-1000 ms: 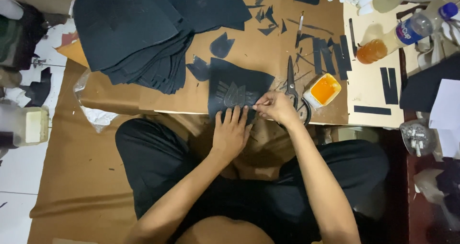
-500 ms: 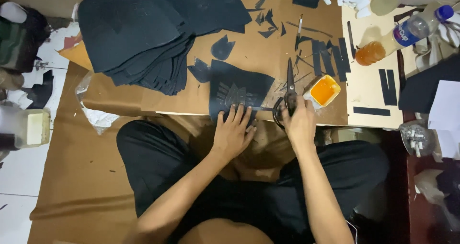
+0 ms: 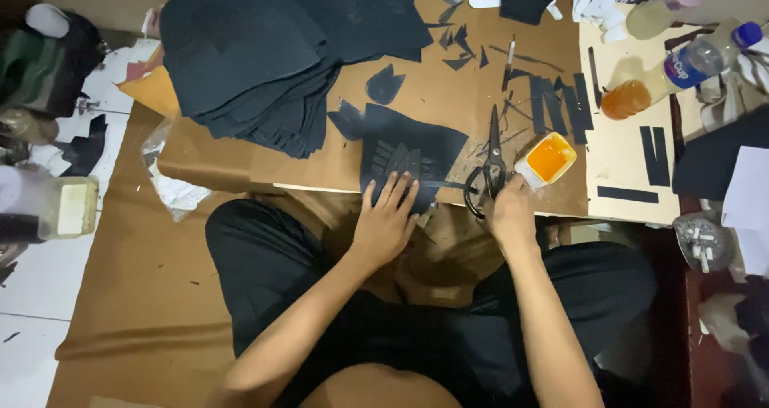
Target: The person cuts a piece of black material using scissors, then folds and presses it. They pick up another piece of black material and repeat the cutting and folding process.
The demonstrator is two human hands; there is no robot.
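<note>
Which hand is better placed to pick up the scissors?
Right. The right hand already rests at the scissors' handles, while the left hand lies flat on the black sheet, pinning it.

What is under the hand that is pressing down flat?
Under the left hand lies a black cut sheet on the brown board. The part beneath the palm is covered.

Matt black sheet (image 3: 416,148) lying on smooth brown board (image 3: 304,164); dark metal scissors (image 3: 490,164) showing dull; small glossy plastic tub (image 3: 546,160).
</note>
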